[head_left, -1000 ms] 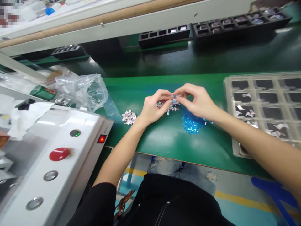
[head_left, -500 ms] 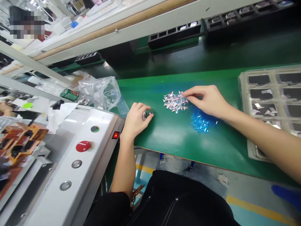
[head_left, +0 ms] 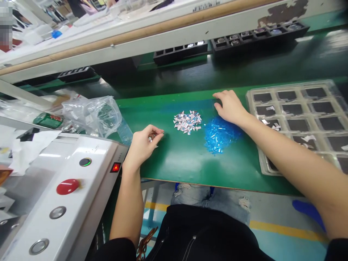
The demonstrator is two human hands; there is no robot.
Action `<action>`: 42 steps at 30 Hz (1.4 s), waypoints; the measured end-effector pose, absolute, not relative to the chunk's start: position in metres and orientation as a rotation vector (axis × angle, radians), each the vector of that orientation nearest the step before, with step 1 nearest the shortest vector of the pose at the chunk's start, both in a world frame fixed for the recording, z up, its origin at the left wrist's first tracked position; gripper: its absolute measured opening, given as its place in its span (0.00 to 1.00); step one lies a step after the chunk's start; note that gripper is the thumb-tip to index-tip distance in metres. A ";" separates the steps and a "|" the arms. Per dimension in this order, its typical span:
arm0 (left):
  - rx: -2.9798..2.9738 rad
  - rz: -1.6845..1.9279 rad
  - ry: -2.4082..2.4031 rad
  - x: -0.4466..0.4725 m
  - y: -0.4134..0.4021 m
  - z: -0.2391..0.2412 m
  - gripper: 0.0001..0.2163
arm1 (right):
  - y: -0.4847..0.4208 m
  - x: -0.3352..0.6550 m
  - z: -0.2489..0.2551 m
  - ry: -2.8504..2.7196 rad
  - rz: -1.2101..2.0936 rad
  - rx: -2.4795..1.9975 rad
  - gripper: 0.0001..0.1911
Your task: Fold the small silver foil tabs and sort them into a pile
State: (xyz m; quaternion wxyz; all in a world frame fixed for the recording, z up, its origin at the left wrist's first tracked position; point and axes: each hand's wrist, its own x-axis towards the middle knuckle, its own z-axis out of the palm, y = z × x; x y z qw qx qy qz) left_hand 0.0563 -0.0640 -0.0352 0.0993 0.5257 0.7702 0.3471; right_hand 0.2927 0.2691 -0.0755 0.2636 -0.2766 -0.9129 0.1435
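My left hand [head_left: 143,145] is curled just above the green tabletop, thumb and forefinger pinched together. Small silvery pieces [head_left: 151,139] show inside its fingers. To its right lies a heap of small silver-and-white pieces [head_left: 187,121], like cut tabs. Beside that heap spreads a pile of thin blue film strips [head_left: 219,136]. Behind the blue strips is my right hand [head_left: 230,106], with thumb and forefinger apart and nothing visible between them.
A clear compartment tray [head_left: 254,136] holding dark pads and some loose pieces sits at the right. Clear plastic bags [head_left: 94,114] and a white machine panel [head_left: 95,181] with a red button [head_left: 67,186] stand at the left. Black trays [head_left: 181,53] lie under the shelf.
My right hand has left the silver-and-white heap and moved right, its finger and thumb parting. My left thumb and forefinger have closed together. The view has shifted right.
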 end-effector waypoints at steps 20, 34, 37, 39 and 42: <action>1.725 1.457 1.683 0.101 0.047 -0.041 0.05 | 0.270 0.286 -0.073 -2.530 0.425 -0.869 0.18; 1.716 1.439 1.699 0.104 0.041 -0.042 0.02 | 0.262 0.289 -0.064 -2.377 0.431 -0.917 0.19; 1.654 1.488 1.703 0.107 0.040 -0.045 0.03 | 0.245 0.290 -0.052 -2.317 0.450 -0.836 0.20; 1.606 1.512 1.700 0.109 0.040 -0.047 0.04 | 0.226 0.290 -0.042 -2.279 0.503 -0.714 0.17; 1.564 1.533 1.692 0.110 0.040 -0.050 0.06 | 0.197 0.288 -0.031 -2.250 0.631 -0.501 0.10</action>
